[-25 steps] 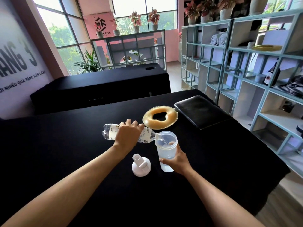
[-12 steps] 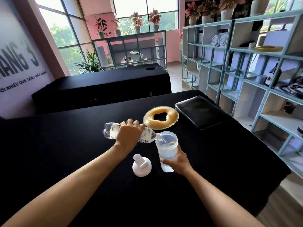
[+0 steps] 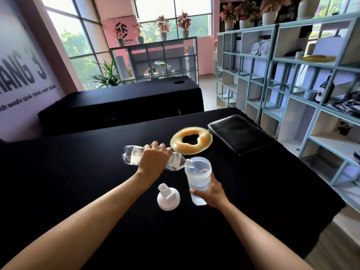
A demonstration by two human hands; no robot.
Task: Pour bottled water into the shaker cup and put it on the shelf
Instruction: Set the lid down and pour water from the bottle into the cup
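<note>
The left hand [image 3: 153, 162] grips the water bottle [image 3: 132, 157] around its middle, holding it tipped nearly flat with its mouth at the rim of the shaker cup [image 3: 198, 179], and water runs into the cup. The right hand [image 3: 211, 191] wraps around the cup's lower half, holding it upright on the black surface [image 3: 78, 172]; the cup is partly filled. The white lid [image 3: 168, 197] lies between the two hands, just left of the cup. Beyond the left hand sits a tan ring cushion [image 3: 191, 143], and the shelf [image 3: 292, 90] stands well off to the right of the right hand.
</note>
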